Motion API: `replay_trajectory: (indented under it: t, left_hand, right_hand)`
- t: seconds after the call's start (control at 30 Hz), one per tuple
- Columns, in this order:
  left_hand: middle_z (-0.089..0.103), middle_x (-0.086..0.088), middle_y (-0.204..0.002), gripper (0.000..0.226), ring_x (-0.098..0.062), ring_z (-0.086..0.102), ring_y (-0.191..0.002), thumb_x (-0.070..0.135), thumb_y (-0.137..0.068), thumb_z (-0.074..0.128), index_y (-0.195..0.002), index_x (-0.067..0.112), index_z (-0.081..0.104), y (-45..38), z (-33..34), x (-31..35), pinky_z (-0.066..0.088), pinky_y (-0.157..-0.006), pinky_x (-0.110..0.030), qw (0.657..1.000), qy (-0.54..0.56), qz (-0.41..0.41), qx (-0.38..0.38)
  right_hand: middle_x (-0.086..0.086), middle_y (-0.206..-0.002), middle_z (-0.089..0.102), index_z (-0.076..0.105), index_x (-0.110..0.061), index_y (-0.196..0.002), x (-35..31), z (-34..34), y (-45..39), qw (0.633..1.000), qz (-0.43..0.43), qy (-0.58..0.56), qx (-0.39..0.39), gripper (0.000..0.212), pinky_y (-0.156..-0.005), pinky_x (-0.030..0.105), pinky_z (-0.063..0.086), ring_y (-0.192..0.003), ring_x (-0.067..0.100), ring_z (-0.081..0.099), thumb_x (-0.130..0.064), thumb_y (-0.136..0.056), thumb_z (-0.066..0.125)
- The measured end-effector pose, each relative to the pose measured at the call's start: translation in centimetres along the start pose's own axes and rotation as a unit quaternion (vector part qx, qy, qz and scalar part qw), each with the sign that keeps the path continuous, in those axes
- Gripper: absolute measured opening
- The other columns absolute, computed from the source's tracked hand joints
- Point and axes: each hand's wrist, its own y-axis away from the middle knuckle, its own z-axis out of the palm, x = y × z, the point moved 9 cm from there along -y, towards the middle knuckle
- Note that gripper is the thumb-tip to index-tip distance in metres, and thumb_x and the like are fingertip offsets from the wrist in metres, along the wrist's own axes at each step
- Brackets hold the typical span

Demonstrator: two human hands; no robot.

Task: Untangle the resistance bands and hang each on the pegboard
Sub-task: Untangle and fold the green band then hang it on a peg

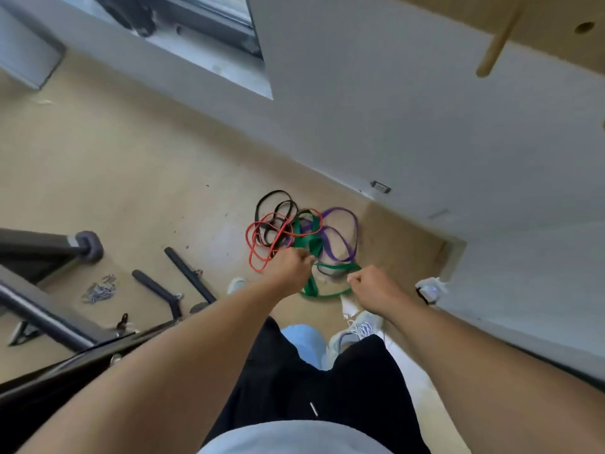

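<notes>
Resistance bands, four flat rubber loops, lie knotted in one heap on the tan floor (137, 165) near the foot of the white wall (409, 126): the thin black band (274, 195) at the heap's eleven o'clock, the thin red band (250, 247) at nine, the purple band (340, 213) at two, and the wide green band (316, 237) running through the middle and out toward six. What worries me is the green one, since it crosses the red and purple; a hard lift on it would likely cinch the crossings tighter or drag the whole heap up at once (stretched rubber can also snap back if it slips). Both arms reach down and forward, wrists bent. The left hand (291, 265) is curled at the heap's near edge, fingers closed where red and green meet, though I cannot tell which strand it has. The right hand (370, 285), at the heap's five o'clock, is a loose fist with fingertips pinched at the green loop's end. The wooden pegboard (556, 34) with its round dowel peg (499, 40) hangs far off at one o'clock, bare so far.
</notes>
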Motion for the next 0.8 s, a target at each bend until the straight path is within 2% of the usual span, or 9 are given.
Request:
replay_trajectory:
  t: [0.07,0.2,0.3,0.37,0.43,0.5,0.67,0.73,0.8]
  left_hand:
    - [0.071,-0.017,-0.107,0.035,-0.031,0.063,-0.098,0.029,-0.106,0.046,-0.106,0.004,0.071,-0.9,0.7,-1.4,0.049,-0.084,-0.037,1.000,0.007,-0.001,0.001]
    - [0.069,-0.010,-0.120,0.036,-0.029,0.063,-0.110,0.035,-0.105,0.045,-0.122,0.015,0.069,-4.9,2.5,-6.0,0.050,-0.095,-0.040,1.000,-0.007,0.001,-0.011]
    - [0.068,-0.006,-0.130,0.036,-0.025,0.062,-0.119,0.033,-0.105,0.046,-0.131,0.016,0.065,-10.0,4.1,-11.3,0.047,-0.099,-0.034,1.000,0.000,-0.011,-0.025]
    - [0.065,-0.003,-0.136,0.038,-0.022,0.060,-0.124,0.034,-0.105,0.047,-0.134,0.017,0.064,-13.8,5.2,-15.3,0.047,-0.103,-0.035,1.000,-0.001,-0.011,-0.027]
    - [0.066,0.000,-0.136,0.037,-0.019,0.061,-0.122,0.035,-0.105,0.049,-0.133,0.018,0.064,-17.8,6.4,-19.1,0.048,-0.103,-0.037,1.000,-0.011,-0.007,-0.025]
    - [0.066,0.000,-0.135,0.037,-0.017,0.061,-0.120,0.036,-0.104,0.050,-0.133,0.018,0.064,-22.0,7.7,-22.6,0.048,-0.100,-0.033,0.999,-0.023,0.000,-0.023]
    - [0.063,-0.002,-0.137,0.039,-0.021,0.059,-0.123,0.034,-0.104,0.053,-0.138,0.017,0.060,-32.2,10.5,-27.0,0.046,-0.100,-0.034,0.996,-0.077,0.023,-0.047]
    - [0.065,-0.002,-0.130,0.037,-0.021,0.062,-0.115,0.036,-0.104,0.052,-0.135,0.019,0.061,-35.1,11.7,-27.2,0.050,-0.098,-0.035,0.991,-0.110,0.042,-0.065]
    - [0.066,-0.002,-0.114,0.035,-0.021,0.064,-0.100,0.042,-0.102,0.052,-0.128,0.021,0.060,-36.5,12.9,-26.7,0.054,-0.085,-0.037,0.974,-0.199,0.059,-0.090]
  right_hand:
    - [0.010,-0.077,0.053,0.041,-0.020,-0.054,-0.1,1.9,-1.7,1.000,-0.001,0.010,-0.013,0.046,-0.068,0.034,0.037,-0.077,0.028,0.052,-0.019,-0.100,0.047]
    - [0.012,-0.084,0.067,0.064,-0.014,-0.067,-0.1,6.4,-7.5,0.999,0.022,0.006,-0.032,0.036,-0.074,0.036,0.052,-0.090,0.035,0.064,-0.021,-0.099,0.050]
    - [0.010,-0.085,0.066,0.062,-0.014,-0.065,-0.6,11.1,-14.2,0.999,0.026,0.004,-0.038,0.035,-0.064,0.034,0.045,-0.090,0.034,0.061,-0.019,-0.099,0.053]
    - [0.011,-0.095,0.071,0.070,-0.013,-0.077,-1.1,14.8,-19.3,0.999,0.019,0.013,-0.042,0.027,-0.066,0.033,0.045,-0.094,0.035,0.063,-0.021,-0.097,0.055]
    - [0.011,-0.113,0.074,0.078,-0.015,-0.101,-1.4,18.3,-24.3,0.999,0.020,0.009,-0.034,0.024,-0.082,0.036,0.055,-0.104,0.034,0.065,-0.026,-0.096,0.057]
    - [0.011,-0.122,0.071,0.077,-0.018,-0.116,-1.4,22.3,-29.0,0.999,0.015,0.009,-0.031,0.028,-0.093,0.039,0.055,-0.113,0.034,0.065,-0.026,-0.097,0.059]
    - [0.007,-0.124,0.070,0.072,-0.030,-0.125,1.1,31.7,-40.0,0.998,0.024,0.039,-0.032,0.036,-0.093,0.041,0.057,-0.114,0.034,0.065,-0.020,-0.093,0.061]
    - [0.006,-0.131,0.067,0.067,-0.032,-0.133,2.8,34.4,-44.0,0.997,0.038,0.060,-0.023,0.040,-0.094,0.039,0.055,-0.120,0.032,0.063,-0.017,-0.096,0.061]
    - [0.005,-0.138,0.064,0.061,-0.032,-0.139,4.4,36.6,-47.0,0.995,0.036,0.093,-0.008,0.045,-0.099,0.039,0.052,-0.128,0.030,0.059,-0.016,-0.097,0.059]
